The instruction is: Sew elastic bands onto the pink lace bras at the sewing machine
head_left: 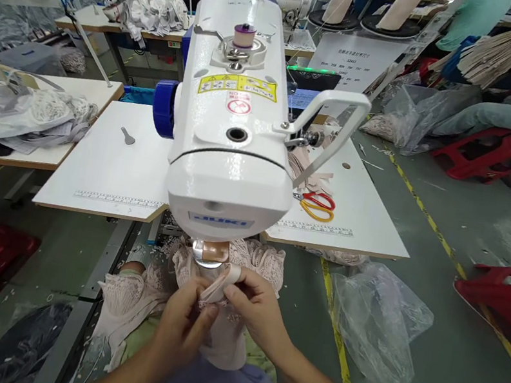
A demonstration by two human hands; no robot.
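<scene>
Just below the head of a white sewing machine point(230, 168), both hands are at a pale pink lace garment point(226, 337), which looks like a bra. My left hand point(187, 321) pinches the garment's edge, where a light pink strap point(218, 287) meets it. With thumb and fingers, my right hand point(258, 309) grips the looped upper end of that strap. More of the lace fabric point(263, 259) bunches behind my hands, around the machine's arm end. The needle area is hidden under the machine head. Another lace piece point(123, 293) hangs at the left, beside my lap.
Scissors point(316, 205) with red and yellow handles lie on the white table point(357, 195), near pink strips point(311, 168). A small metal piece point(127, 136) rests on the left side. Plastic bags point(375, 323) and red stools point(505, 305) stand on the floor.
</scene>
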